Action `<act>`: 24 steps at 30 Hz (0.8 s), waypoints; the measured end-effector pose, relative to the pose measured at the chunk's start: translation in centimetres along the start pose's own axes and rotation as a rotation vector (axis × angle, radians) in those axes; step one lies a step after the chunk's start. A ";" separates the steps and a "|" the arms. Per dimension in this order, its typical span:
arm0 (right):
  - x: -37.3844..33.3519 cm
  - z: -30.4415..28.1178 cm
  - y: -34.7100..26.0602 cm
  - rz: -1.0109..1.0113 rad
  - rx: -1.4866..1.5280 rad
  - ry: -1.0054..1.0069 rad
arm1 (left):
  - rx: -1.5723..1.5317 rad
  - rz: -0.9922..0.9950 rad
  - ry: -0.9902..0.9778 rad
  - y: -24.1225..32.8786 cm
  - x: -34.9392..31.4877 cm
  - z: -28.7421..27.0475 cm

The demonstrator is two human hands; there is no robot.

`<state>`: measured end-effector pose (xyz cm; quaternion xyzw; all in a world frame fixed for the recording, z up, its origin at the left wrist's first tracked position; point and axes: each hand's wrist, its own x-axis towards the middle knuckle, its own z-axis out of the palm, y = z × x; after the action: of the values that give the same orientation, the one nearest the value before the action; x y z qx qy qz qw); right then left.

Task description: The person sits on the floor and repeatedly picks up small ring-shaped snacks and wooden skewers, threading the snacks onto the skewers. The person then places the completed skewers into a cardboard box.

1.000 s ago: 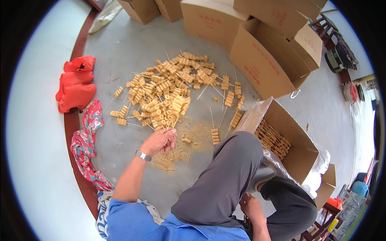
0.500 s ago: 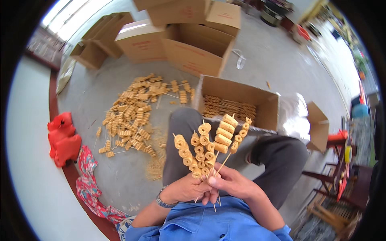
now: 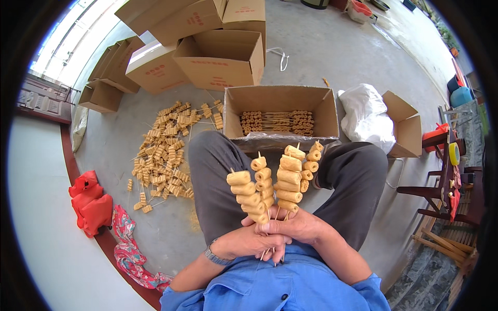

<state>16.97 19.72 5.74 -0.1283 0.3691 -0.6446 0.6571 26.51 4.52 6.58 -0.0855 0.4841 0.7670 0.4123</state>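
Observation:
My left hand (image 3: pixel 248 242), with a watch (image 3: pixel 217 255) on its wrist, is closed round the thin sticks of several skewers. Tan ring-shaped rolls with hollow middles are threaded on these skewers (image 3: pixel 246 193), which fan up and outward in front of my knees. Crossing over it, my right hand (image 3: pixel 298 226) grips sticks of the bunch too, with the skewers on the right (image 3: pixel 289 179) rising above it. My fingers overlap, so which hand holds each stick is partly hidden. Bare stick ends poke out below my hands.
A cardboard box (image 3: pixel 282 95) holding rows of similar skewers stands beyond my knees. Loose skewers form a pile (image 3: pixel 162 147) on the floor at left. Empty cartons (image 3: pixel 218 59) stand behind; a white plastic bag (image 3: pixel 363 116) and dark wooden stool (image 3: pixel 428 192) are at right.
My view has shifted, bringing the box nearer the middle. My hands have drawn closer together and overlap more, and the skewers have turned and bunched into two clusters.

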 end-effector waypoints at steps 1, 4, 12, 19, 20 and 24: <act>0.2 0.2 0.0 -0.026 0.031 -0.009 | 0.034 -0.063 -0.013 -0.2 0.2 0.0; -0.2 0.8 -1.0 0.131 -0.052 0.037 | 0.201 -0.073 -0.024 -1.2 0.3 -0.4; -0.7 0.6 -1.2 -0.108 -0.181 -0.047 | -0.100 0.497 0.304 -0.3 -4.5 -4.8; -0.5 1.2 -0.8 0.040 -0.264 -0.094 | -0.410 0.880 0.279 1.8 0.0 -1.3; -0.5 1.1 -0.7 0.085 -0.233 -0.095 | -0.419 0.869 0.326 1.6 0.2 -1.3; -0.5 1.4 -0.5 0.165 -0.143 -0.057 | -0.461 0.834 0.445 1.4 0.5 -1.3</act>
<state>17.54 19.68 7.13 -0.1622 0.4045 -0.5566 0.7073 24.78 3.44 6.57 -0.1349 0.3715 0.9159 -0.0701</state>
